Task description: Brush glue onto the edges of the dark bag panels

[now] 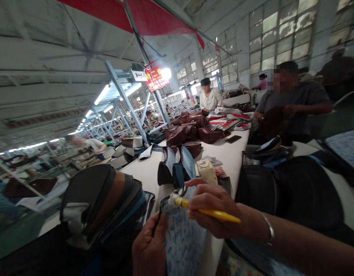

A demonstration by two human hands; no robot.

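Observation:
My right hand (pixel 215 209) is closed on a yellow brush-tipped tool (pixel 211 213), its pale tip touching the top edge of a blue-and-white patterned fabric piece (pixel 182 241). My left hand (pixel 149 249) grips that piece from the lower left, thumb pressed on its edge. A silver bangle sits on my right wrist. Both hands work at the near end of a long white table (pixel 149 172).
A stack of black and blue bag parts (pixel 102 207) lies at my left, black bags (pixel 292 191) at my right. Dark-red handbags (pixel 191 132) and a phone (pixel 233 139) lie farther along the table. Other people sit at the far end and right side.

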